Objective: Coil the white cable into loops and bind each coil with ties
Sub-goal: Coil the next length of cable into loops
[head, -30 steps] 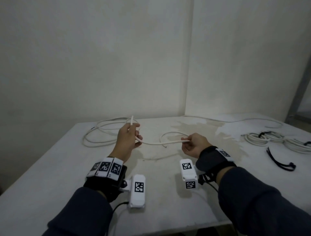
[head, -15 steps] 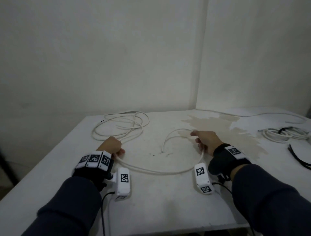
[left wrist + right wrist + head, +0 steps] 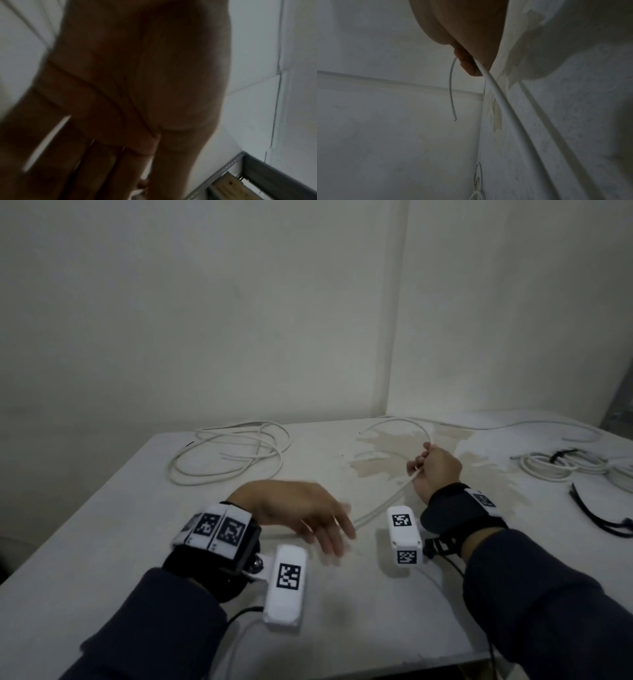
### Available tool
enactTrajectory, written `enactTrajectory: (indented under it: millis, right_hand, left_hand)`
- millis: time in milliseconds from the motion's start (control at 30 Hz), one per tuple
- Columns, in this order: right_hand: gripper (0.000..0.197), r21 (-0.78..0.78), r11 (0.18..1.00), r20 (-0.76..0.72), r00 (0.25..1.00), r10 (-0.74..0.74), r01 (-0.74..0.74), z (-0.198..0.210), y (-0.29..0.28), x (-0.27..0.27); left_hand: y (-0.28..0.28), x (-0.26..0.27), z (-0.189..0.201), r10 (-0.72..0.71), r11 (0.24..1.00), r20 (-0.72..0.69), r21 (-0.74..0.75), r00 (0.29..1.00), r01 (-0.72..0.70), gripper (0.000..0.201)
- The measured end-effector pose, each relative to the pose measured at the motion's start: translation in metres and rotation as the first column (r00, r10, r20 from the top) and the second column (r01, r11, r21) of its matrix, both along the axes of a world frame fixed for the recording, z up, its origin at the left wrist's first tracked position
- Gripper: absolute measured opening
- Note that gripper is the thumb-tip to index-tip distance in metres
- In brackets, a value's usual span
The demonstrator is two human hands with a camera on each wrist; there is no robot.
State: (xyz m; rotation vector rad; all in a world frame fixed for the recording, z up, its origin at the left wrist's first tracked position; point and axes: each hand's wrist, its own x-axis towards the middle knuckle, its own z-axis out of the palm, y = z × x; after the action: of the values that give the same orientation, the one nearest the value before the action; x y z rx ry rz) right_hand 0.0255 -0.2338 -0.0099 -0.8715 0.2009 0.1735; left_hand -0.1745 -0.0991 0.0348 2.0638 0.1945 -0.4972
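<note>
A white cable (image 3: pixel 226 453) lies in loose loops at the table's far left. From there it runs under my left hand (image 3: pixel 308 515) and up to my right hand (image 3: pixel 433 470). My right hand grips the cable (image 3: pixel 494 86) near its free end (image 3: pixel 453 102), which arcs off to the left. The left hand is blurred, with fingers stretched out flat just above the table and the cable. In the left wrist view its palm (image 3: pixel 137 81) shows open and holds nothing.
Bound white cable coils (image 3: pixel 568 465) with a black tie lie at the far right. A loose black tie (image 3: pixel 599 515) lies in front of them. A brownish stain (image 3: pixel 394 460) marks the white table (image 3: pixel 102 525). Walls close in behind.
My left hand has let go of the cable and swept right with its fingers spread. My right hand has lifted up and back, carrying the cable's end.
</note>
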Motion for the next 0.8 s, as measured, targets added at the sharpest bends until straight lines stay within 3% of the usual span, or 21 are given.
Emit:
enactTrajectory:
  millis: [33, 67, 167, 267, 400, 500, 600, 667, 800]
  right_hand:
    - [0.028, 0.020, 1.000, 0.004, 1.000, 0.002, -0.003, 0.000, 0.001, -0.002]
    - [0.027, 0.032, 0.999, 0.014, 1.000, 0.002, -0.003, 0.001, 0.002, -0.004]
    - [0.026, 0.070, 0.998, 0.035, 0.999, 0.000, -0.003, 0.006, 0.004, -0.009]
    - [0.024, 0.137, 0.990, 0.015, 1.000, 0.008, -0.010, 0.012, -0.001, -0.012]
    - [0.022, 0.260, 0.961, -0.034, 0.994, 0.106, -0.094, 0.013, -0.006, -0.021]
    - [0.021, 0.279, 0.937, -0.035, 0.972, 0.231, -0.212, 0.005, 0.003, -0.039]
    - [0.019, 0.284, 0.908, -0.079, 0.937, 0.341, -0.307, -0.010, 0.012, -0.055]
    - [0.019, 0.312, 0.894, -0.101, 0.924, 0.368, -0.321, -0.016, 0.014, -0.056]
    - [0.014, 0.328, 0.915, -0.114, 0.952, 0.285, -0.234, -0.016, 0.010, -0.033]
  left_hand:
    - [-0.006, 0.003, -0.005, -0.100, 0.994, -0.093, -0.042, 0.991, 0.097, 0.046]
    - [-0.007, 0.006, -0.011, -0.110, 0.993, -0.155, -0.065, 0.982, 0.101, 0.053]
    - [-0.008, 0.014, -0.022, 0.091, 0.988, -0.161, -0.106, 0.983, -0.109, 0.064]
    - [-0.002, 0.016, -0.026, 0.307, 0.906, -0.114, -0.268, 0.945, -0.326, 0.061]
    - [0.006, 0.022, -0.025, 0.614, 0.667, 0.033, -0.556, 0.789, -0.496, 0.042]
    - [0.008, 0.035, -0.027, 0.770, 0.397, 0.034, -0.808, 0.637, -0.436, 0.011]
    - [0.016, 0.047, -0.031, 0.865, 0.204, -0.022, -0.897, 0.502, -0.392, 0.017]
    - [0.023, 0.053, -0.036, 0.872, 0.175, -0.046, -0.901, 0.488, -0.397, 0.021]
    - [0.034, 0.057, -0.051, 0.874, 0.259, -0.007, -0.838, 0.485, -0.480, 0.022]
